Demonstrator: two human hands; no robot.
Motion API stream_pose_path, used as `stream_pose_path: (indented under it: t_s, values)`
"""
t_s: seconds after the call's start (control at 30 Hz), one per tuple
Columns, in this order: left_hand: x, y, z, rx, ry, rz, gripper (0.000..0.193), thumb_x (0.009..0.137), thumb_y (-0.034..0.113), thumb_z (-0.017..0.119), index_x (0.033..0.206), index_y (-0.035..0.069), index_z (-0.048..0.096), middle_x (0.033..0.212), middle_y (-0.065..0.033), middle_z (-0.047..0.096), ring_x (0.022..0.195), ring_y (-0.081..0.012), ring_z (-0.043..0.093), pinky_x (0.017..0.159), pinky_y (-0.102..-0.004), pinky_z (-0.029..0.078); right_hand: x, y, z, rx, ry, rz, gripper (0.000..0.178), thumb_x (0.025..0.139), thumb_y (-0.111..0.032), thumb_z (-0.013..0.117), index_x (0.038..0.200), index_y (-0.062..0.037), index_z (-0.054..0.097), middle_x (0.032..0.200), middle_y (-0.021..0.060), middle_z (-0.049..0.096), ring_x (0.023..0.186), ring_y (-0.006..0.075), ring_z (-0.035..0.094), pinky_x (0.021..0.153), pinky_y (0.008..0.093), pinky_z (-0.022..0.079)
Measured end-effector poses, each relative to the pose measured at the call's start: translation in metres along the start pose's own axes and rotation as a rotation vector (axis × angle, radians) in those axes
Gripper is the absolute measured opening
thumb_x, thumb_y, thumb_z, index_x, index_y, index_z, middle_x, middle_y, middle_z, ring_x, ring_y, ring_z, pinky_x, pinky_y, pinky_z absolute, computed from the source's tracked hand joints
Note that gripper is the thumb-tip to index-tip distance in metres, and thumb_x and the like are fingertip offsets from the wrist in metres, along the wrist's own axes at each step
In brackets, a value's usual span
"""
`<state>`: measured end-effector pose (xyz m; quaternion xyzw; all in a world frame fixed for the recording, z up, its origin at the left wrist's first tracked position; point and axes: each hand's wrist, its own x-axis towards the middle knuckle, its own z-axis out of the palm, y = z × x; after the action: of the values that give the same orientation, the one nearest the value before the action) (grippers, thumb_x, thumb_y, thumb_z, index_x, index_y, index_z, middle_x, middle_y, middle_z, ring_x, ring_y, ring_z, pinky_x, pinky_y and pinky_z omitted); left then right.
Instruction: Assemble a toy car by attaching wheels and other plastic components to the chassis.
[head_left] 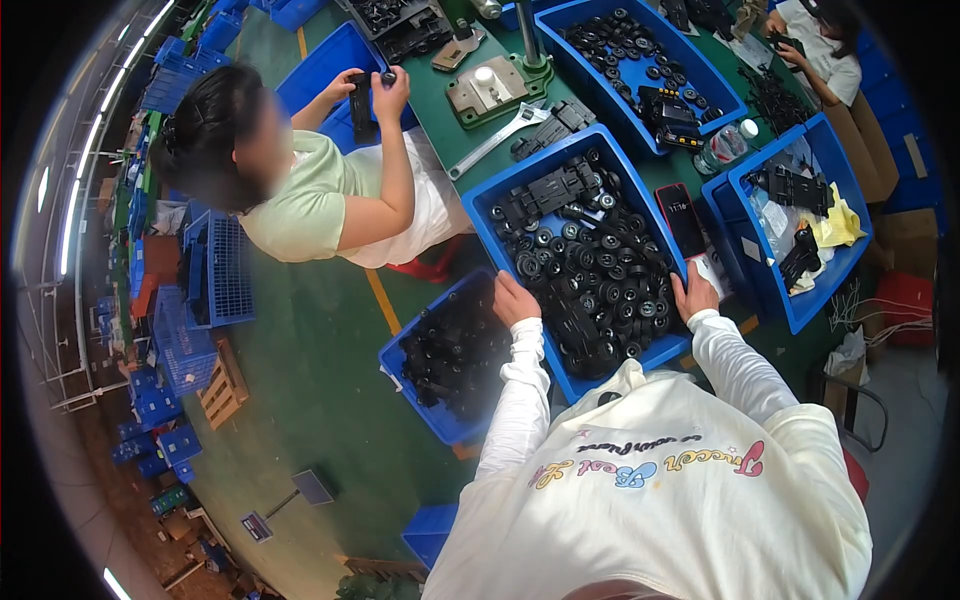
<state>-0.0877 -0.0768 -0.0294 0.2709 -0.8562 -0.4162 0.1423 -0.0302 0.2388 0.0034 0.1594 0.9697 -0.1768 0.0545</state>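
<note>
In front of me is a blue plastic bin point(478, 208) filled with small black wheels point(610, 265) and black toy-car chassis point(548, 192). My left hand point(516, 302) grips its left side wall. On the opposite wall, my right hand point(697, 296) holds the rim, with the thumb along the inner edge. Part of the fingers of both hands is hidden by the bin's walls. A phone point(680, 218) with a red edge lies just beyond my right hand.
A lower blue bin point(392, 368) of black parts stands at left. Rightward is a blue bin point(835, 262) with chassis and wrappers; further back, another wheel bin point(720, 85). An adjustable wrench point(490, 142), press point(490, 90) and bottle point(722, 148) are nearby. Co-workers point(330, 195) sit left and far right.
</note>
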Motion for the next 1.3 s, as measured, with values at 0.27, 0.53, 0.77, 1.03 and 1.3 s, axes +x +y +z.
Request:
stream_pose_path:
  t_s: [0.27, 0.53, 0.77, 1.03, 1.3]
  values:
    - [-0.0003, 0.0022, -0.0015, -0.023, 0.013, 0.004, 0.042, 0.102, 0.031, 0.038, 0.086, -0.002, 0.058, 0.083, -0.0289, 0.061, 0.081, -0.0505, 0.056, 0.067, -0.0553, 0.042, -0.001, -0.0038, -0.0032, -0.003, -0.005, 0.007, 0.036, 0.094, -0.038, 0.053, 0.11, -0.0062, 0.049, 0.086, 0.0312, 0.064, 0.08, 0.0507, 0.061, 0.073, 0.0545, 0.05]
    - [0.0003, 0.0035, -0.0019, -0.01, 0.0, -0.006, 0.043, 0.101, 0.033, 0.038, 0.087, -0.001, 0.059, 0.083, -0.0288, 0.062, 0.082, -0.0506, 0.056, 0.067, -0.0557, 0.043, 0.0003, -0.0011, -0.0013, -0.051, -0.042, 0.015, 0.037, 0.095, -0.037, 0.053, 0.115, -0.0059, 0.049, 0.094, 0.0259, 0.066, 0.081, 0.0466, 0.063, 0.073, 0.0525, 0.051]
    - [0.0003, 0.0045, -0.004, 0.003, 0.006, 0.006, 0.043, 0.101, 0.034, 0.038, 0.088, -0.001, 0.06, 0.084, -0.0291, 0.062, 0.082, -0.0505, 0.057, 0.068, -0.0562, 0.043, -0.0008, 0.0002, 0.0015, -0.049, -0.013, 0.007, 0.036, 0.094, -0.037, 0.054, 0.112, -0.0058, 0.05, 0.091, 0.0262, 0.066, 0.079, 0.0472, 0.062, 0.071, 0.0539, 0.05]
    - [-0.0002, 0.0055, -0.0042, -0.009, 0.025, 0.012, 0.042, 0.101, 0.033, 0.039, 0.088, -0.001, 0.059, 0.083, -0.0291, 0.062, 0.081, -0.0508, 0.056, 0.067, -0.0565, 0.042, -0.0007, -0.0017, -0.002, -0.023, -0.025, 0.017, 0.035, 0.093, -0.036, 0.055, 0.109, -0.006, 0.05, 0.089, 0.0281, 0.065, 0.08, 0.0486, 0.062, 0.072, 0.0544, 0.049]
    - [-0.0005, 0.0062, -0.0038, -0.023, 0.031, 0.032, 0.042, 0.101, 0.034, 0.039, 0.087, 0.0, 0.059, 0.081, -0.0286, 0.061, 0.08, -0.0508, 0.056, 0.066, -0.0563, 0.042, -0.0001, 0.003, 0.0024, 0.0, 0.001, -0.009, 0.035, 0.094, -0.038, 0.054, 0.106, -0.0064, 0.048, 0.085, 0.0304, 0.064, 0.078, 0.0504, 0.061, 0.071, 0.0558, 0.049]
